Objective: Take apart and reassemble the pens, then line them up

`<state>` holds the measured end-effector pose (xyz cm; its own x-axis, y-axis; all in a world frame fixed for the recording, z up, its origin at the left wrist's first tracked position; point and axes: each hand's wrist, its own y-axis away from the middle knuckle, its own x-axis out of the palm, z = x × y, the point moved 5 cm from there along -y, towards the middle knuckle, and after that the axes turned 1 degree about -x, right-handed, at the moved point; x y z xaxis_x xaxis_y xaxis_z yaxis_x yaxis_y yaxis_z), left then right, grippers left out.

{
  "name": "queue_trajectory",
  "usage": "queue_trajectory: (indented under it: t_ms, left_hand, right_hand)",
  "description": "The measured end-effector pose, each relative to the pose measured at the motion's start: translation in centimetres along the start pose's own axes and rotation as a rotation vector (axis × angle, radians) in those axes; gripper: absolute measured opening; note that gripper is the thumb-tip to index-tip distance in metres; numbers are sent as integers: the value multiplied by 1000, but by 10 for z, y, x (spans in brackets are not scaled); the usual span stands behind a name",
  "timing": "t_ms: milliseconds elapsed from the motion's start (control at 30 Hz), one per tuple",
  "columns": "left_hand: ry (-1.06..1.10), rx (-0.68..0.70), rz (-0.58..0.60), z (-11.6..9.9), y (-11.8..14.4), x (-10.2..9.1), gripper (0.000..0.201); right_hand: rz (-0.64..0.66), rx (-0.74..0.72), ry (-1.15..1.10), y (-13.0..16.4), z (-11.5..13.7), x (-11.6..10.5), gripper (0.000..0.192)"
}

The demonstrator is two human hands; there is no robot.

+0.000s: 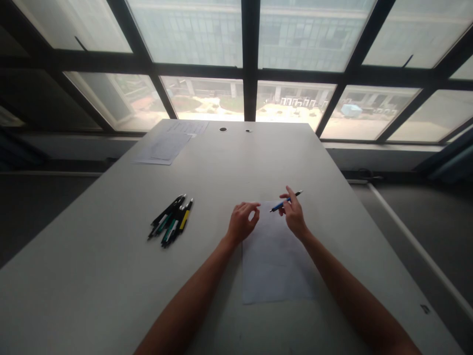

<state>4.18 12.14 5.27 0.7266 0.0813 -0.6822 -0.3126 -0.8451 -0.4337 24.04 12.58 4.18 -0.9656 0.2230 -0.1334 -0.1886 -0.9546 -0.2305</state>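
Observation:
A blue pen (283, 203) with dark ends is held in the fingers of my right hand (294, 218), above the top part of a white sheet of paper (277, 271). The pen lies slanted, its lower tip toward the left, with one finger lifted off it. My left hand (242, 220) hovers at the sheet's upper left side, thumb and fingers curled together into a ring. Nothing shows between them. The sheet lies flat in front of me, partly shaded, and my right forearm covers some of its right edge.
Several pens (172, 219), dark with green, white and yellow parts, lie in a heap to the left. Printed papers (162, 148) rest at the table's far left corner. Two round holes (222, 129) sit near the far edge of the white table (92, 261), with windows behind.

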Motion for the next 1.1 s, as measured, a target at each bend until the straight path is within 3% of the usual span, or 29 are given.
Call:
queue_trajectory:
  t_ms: [67, 133, 200, 267, 367, 467, 633, 833, 1033, 1100]
  left_hand:
    - [-102, 7, 67, 2, 1, 2, 26]
    - [-172, 7, 133, 7, 2, 5, 32]
    - [-211, -8, 157, 14, 3, 6, 35]
    - [-233, -35, 143, 21, 3, 4, 33]
    - [-246, -68, 108, 30, 2, 0, 29]
    - [-251, -80, 93, 34, 1, -2, 27]
    - [-213, -58, 69, 25, -3, -8, 30]
    - [-127, 43, 40, 1, -9, -17, 23]
    - [-96, 65, 141, -4, 9, -10, 23]
    - [-112, 48, 144, -2, 20, -16, 23]
  right_hand:
    - [-76, 6, -15, -13, 6, -17, 49]
    - [-124, 13, 48, -28, 7, -40, 55]
    - [-122, 24, 195, -42, 1, -65, 71]
    - [-131, 44, 411, -53, -10, -93, 72]
    - [-70, 109, 763, -61, -33, -127, 35]
    - [-39, 197, 991, -57, -50, -149, 18]
    - [-42, 179, 1123, -49, -54, -157, 19]
    - [-56, 198, 1127, -46, -55, -155, 24]
    - [-56, 201, 1129, -43, -58, -154, 28]
    - [-135, 127, 1134, -40, -50, -154, 35]
